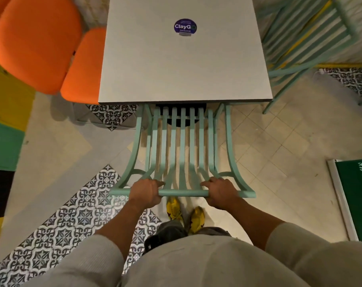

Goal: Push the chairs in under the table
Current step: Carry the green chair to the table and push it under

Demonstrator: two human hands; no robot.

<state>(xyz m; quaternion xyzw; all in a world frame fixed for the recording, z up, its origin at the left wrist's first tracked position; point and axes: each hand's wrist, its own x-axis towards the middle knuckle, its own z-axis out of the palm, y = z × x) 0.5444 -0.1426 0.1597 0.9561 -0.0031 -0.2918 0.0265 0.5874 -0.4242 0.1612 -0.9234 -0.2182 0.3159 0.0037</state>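
Observation:
A mint-green slatted chair (183, 141) stands in front of me, its seat hidden under the near edge of the grey square table (184, 65). Only the backrest slats and top rail show. My left hand (144, 193) grips the left part of the top rail. My right hand (221, 192) grips the right part of the same rail. Both hands have fingers wrapped over the rail. A round purple sticker (185, 27) sits on the tabletop.
An orange padded chair (37, 42) stands left of the table, its orange seat (82, 67) partly under the table's left edge. Another mint-green slatted chair (306, 38) leans at the right. A green board (356, 195) lies on the floor at right. My yellow shoes (185, 214) are just behind the chair.

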